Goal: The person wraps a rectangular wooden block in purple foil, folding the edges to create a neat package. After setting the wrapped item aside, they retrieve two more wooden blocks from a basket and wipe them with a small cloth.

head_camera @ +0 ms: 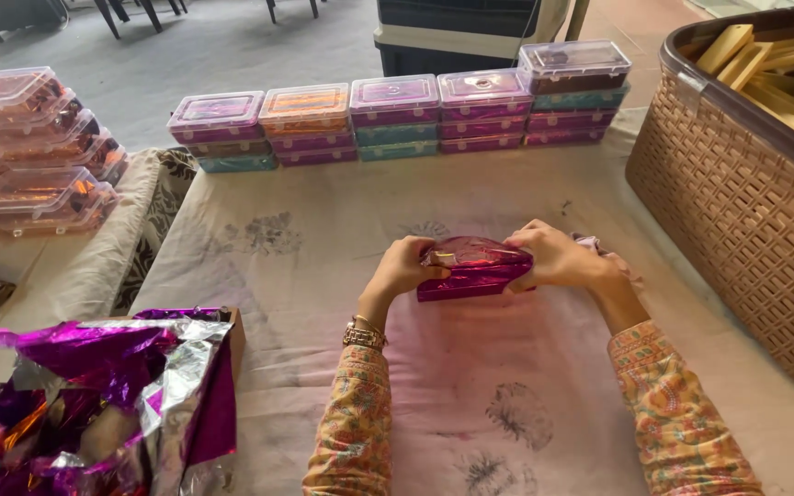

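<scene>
I am gripping the foil block [473, 268] between my hands, left hand [403, 267] closing on its near end and right hand [556, 257] pinching the far end, judging it light and stiff inside, its magenta wrap slick and crinkly, best held by the ends

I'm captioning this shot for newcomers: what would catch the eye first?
The shiny purple foil block at centre, gripped by the left hand and right hand. Next, the row of stacked lidded boxes along the table's far edge, and crumpled purple and silver foil at lower left.
</scene>
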